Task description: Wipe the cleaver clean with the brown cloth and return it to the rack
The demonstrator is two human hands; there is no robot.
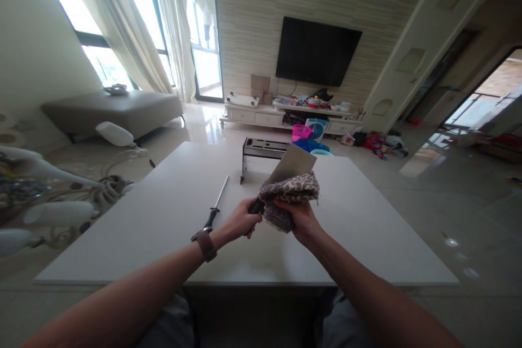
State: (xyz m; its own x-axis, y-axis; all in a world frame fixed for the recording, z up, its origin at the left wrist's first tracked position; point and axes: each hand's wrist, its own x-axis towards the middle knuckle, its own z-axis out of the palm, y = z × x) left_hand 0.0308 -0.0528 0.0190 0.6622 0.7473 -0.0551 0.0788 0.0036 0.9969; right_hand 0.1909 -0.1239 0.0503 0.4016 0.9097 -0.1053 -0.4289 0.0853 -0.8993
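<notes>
Forearms [142, 284] at eight and four o'clock; left fingers [253, 219] clamped on cleaver handle [256, 206], right fingers [287, 206] pinching shaggy cloth [294, 187] against blade [295, 161]; best wiped outward, skin behind cloth.

1. The cloth [299, 187] has mottled colour, purple-brown with whitish flecks.
2. The cleaver [294, 163] is grey; its handle [255, 206] is black.
3. The table [367, 217] is white.
4. The wall [248, 16] has beige-grey streaks.

Sharpening rod [217, 202] on table [367, 239], left of cleaver [292, 163]; rack [265, 148] behind.
</notes>
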